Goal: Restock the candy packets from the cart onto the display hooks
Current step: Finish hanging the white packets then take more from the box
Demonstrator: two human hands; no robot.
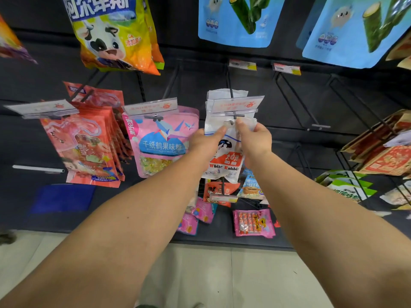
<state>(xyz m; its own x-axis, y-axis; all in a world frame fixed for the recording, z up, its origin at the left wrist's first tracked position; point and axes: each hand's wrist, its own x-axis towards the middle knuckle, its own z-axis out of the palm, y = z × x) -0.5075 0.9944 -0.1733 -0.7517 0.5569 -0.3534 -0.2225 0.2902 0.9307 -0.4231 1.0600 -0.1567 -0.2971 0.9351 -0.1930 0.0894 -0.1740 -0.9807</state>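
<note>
1. Both bare forearms reach up and forward from the bottom corners of the head view, converging on one display hook (pixel 235 115) at the middle of the dark display wall (pixel 311 103).
2. The left hand (pixel 205 141) is closed on the upper left edge of a white candy packet (pixel 224 161) printed "White Rabbit", thumb laid across the front near the top.
3. The right hand (pixel 255 138) pinches the same packet's top right, fingertips up beside the hang hole just under the hook's tip.
4. The packet hangs upright between the two hands, its top at the hook's front end, below a clear price-tag holder (pixel 238 103); whether the hole is over the hook cannot be told.
5. More white packets (pixel 222 94) sit farther back on that hook.
6. On the neighbouring hook to the left hang pink paper-crane packets (pixel 162 143); farther left, a row of red packets (pixel 86 150).
7. Above hang a yellow cow-print bag (pixel 113 34) and blue seaweed-roll bags (pixel 238 18).
8. Several hooks (pixel 298 101) to the right of the hands carry nothing.
9. Brown packets (pixel 382 152) and green packets (pixel 347 185) hang at the wall's right edge.
10. Small pink packets (pixel 253 223) hang low on the wall, under the hands.
</note>
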